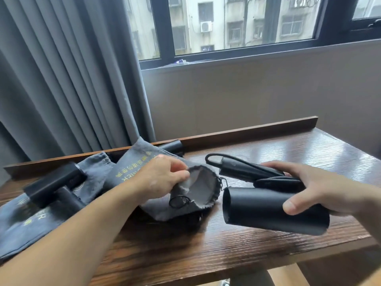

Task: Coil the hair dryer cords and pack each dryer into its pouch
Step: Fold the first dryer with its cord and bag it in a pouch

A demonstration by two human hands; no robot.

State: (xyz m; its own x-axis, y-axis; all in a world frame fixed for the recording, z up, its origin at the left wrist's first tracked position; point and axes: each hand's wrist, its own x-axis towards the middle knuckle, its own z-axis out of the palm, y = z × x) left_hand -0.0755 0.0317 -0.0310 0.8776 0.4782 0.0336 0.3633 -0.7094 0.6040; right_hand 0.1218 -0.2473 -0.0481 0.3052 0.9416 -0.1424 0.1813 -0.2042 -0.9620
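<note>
My right hand (315,188) grips a black hair dryer (257,211) with its handle folded and its coiled cord (276,182) bundled against it. The barrel's open end points left toward a grey drawstring pouch (198,195). My left hand (162,176) pinches the pouch's upper rim and holds its mouth open toward the dryer. A short gap separates the barrel from the pouch mouth. A second black dryer (55,182) lies on another grey pouch (18,226) at the left.
Everything rests on a dark wooden table (268,244) with a raised back ledge (247,131). Another black dryer end (172,145) pokes out behind the held pouch. Grey curtains (72,79) hang at the left, and a window is behind.
</note>
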